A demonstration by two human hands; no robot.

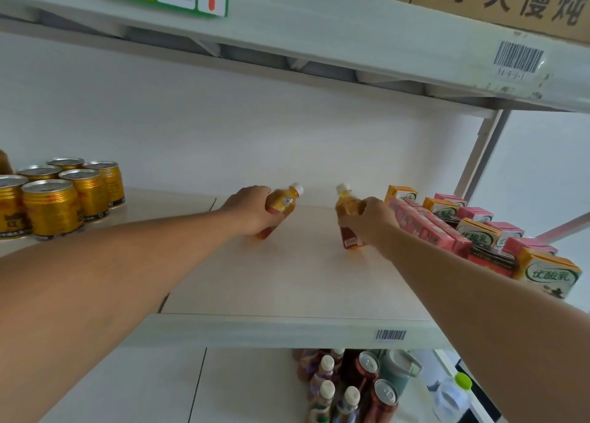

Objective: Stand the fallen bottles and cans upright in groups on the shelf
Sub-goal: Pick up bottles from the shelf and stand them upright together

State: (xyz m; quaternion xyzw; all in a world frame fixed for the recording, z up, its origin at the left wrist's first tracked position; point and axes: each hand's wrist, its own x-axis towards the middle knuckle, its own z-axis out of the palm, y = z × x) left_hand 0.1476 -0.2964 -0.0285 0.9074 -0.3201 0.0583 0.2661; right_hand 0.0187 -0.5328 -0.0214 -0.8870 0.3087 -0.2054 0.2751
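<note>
Two small amber tea bottles with white caps are on the middle shelf (287,282). My left hand (250,210) grips the left bottle (284,200), which leans to the right with its base near the shelf board. My right hand (372,223) grips the right bottle (346,204), which leans slightly left, its red-labelled base on the board. Both bottles sit toward the back of the shelf, about a hand's width apart.
Several gold cans (52,205) stand upright in a group at the left. Pink and orange drink cartons (459,234) lie in rows at the right. Bottles and red cans (351,387) stand on the lower shelf. The upper shelf (319,33) overhangs close above.
</note>
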